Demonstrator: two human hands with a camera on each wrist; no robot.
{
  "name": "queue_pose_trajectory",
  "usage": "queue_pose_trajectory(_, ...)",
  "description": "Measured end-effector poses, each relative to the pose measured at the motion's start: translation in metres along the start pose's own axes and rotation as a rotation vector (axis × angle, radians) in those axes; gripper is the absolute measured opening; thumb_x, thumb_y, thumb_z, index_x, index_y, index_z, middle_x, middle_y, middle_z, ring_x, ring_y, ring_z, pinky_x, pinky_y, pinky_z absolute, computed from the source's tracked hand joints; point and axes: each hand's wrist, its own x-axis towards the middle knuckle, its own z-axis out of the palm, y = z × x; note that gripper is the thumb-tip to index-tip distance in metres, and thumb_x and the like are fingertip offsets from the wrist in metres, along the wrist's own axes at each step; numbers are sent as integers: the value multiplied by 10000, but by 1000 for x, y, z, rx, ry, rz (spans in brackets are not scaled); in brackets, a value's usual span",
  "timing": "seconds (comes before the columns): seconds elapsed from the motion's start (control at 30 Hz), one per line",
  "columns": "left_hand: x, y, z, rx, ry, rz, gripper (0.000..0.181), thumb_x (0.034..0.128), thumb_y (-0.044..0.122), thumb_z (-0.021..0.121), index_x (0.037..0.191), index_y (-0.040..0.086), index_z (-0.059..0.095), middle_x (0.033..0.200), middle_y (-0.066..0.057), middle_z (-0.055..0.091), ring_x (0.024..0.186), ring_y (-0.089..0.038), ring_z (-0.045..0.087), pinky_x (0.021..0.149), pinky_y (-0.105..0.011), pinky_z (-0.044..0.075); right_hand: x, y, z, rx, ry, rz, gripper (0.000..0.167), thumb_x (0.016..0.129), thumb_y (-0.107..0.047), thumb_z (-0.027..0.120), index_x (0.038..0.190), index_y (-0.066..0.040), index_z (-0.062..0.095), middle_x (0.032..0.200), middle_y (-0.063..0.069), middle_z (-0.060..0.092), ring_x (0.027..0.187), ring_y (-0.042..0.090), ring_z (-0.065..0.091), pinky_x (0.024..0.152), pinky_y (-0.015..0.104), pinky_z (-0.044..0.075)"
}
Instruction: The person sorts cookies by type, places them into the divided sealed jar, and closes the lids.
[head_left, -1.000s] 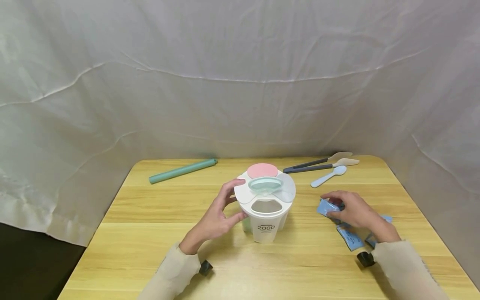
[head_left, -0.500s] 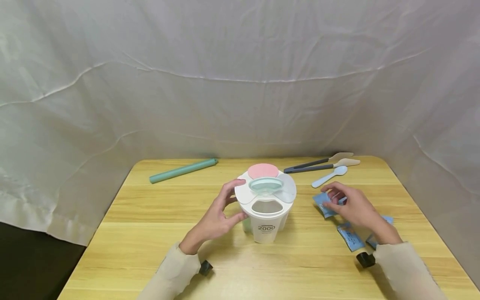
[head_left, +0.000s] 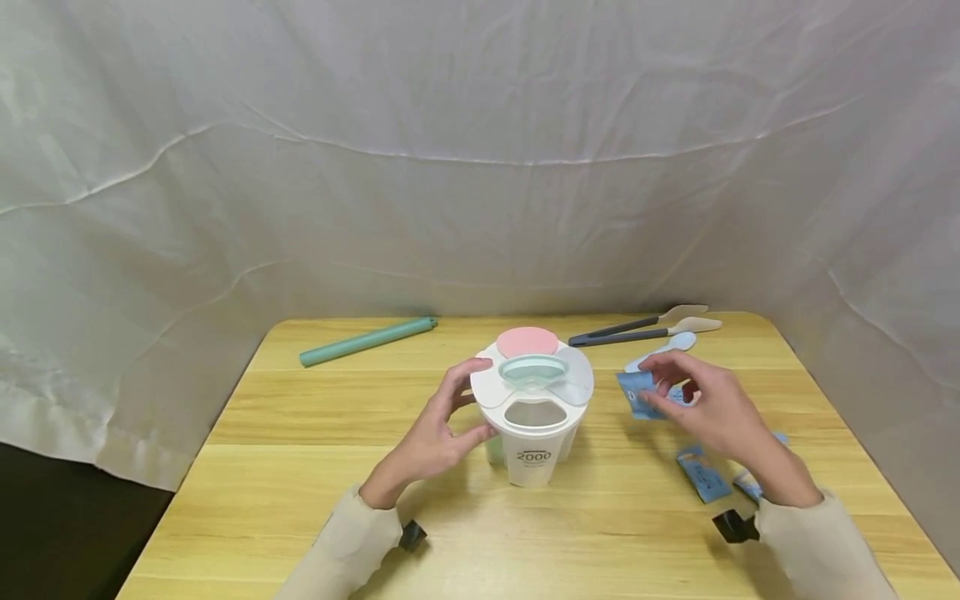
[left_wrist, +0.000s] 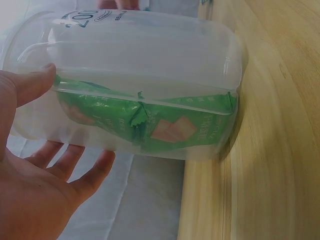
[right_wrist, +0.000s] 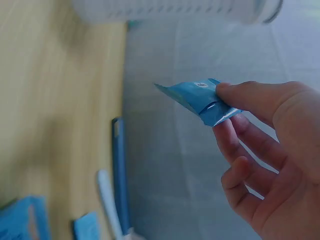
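Note:
A clear, several-part container (head_left: 531, 457) with a white lid stands upright mid-table; its front section's opening is uncovered, and a pale green flap stands raised. My left hand (head_left: 431, 433) grips the container's left side, thumb and fingers around it. Through its wall, the left wrist view shows green packets (left_wrist: 172, 125) inside. My right hand (head_left: 720, 414) pinches a blue packet (head_left: 637, 395) between thumb and fingers, to the right of the container. In the right wrist view the packet (right_wrist: 197, 97) hangs clear of the table.
More blue packets (head_left: 703, 475) lie under and beside my right forearm. Behind my right hand are a light blue spoon (head_left: 681, 341) and dark-handled tongs (head_left: 630, 336). A green stick (head_left: 367, 341) lies at the back left. A pale curtain (head_left: 480, 208) surrounds the table's back and sides.
My right hand has lifted the blue packet off the table from among the others and moved it slightly toward the container. The left hand and container have stayed in place.

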Motion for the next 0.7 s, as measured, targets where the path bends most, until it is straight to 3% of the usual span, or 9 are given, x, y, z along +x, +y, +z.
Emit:
queue_pose_trajectory(0.43, 1, -2, 0, -10, 2, -3, 840, 913, -75, 805, 1611, 84, 365, 1680, -157, 434, 1461, -315, 563, 1212, -474, 538, 15, -60, -19, 60, 139, -191, 502, 720, 116, 940, 1128, -124, 773, 901, -89, 768, 812, -51, 625, 700, 113, 500)
queue_pose_trajectory(0.57, 0, -1, 0, -9, 0, -10, 840, 914, -72, 805, 1613, 83, 364, 1681, -158, 433, 1463, -322, 561, 1214, -471, 536, 19, -76, -19, 127, 206, -301, 232, 915, -159, 904, 1086, -63, 781, 888, -12, 772, 813, -28, 606, 705, 129, 488)
queue_pose_trajectory(0.7, 0, 1, 0, -5, 3, -11, 837, 912, -75, 803, 1609, 74, 364, 1677, -162, 435, 1460, -330, 561, 1214, -476, 537, 24, -94, -16, 171, 254, -408, 442, 1033, -457, 737, 1032, -18, 781, 901, 59, 776, 829, -22, 603, 713, 141, 491)
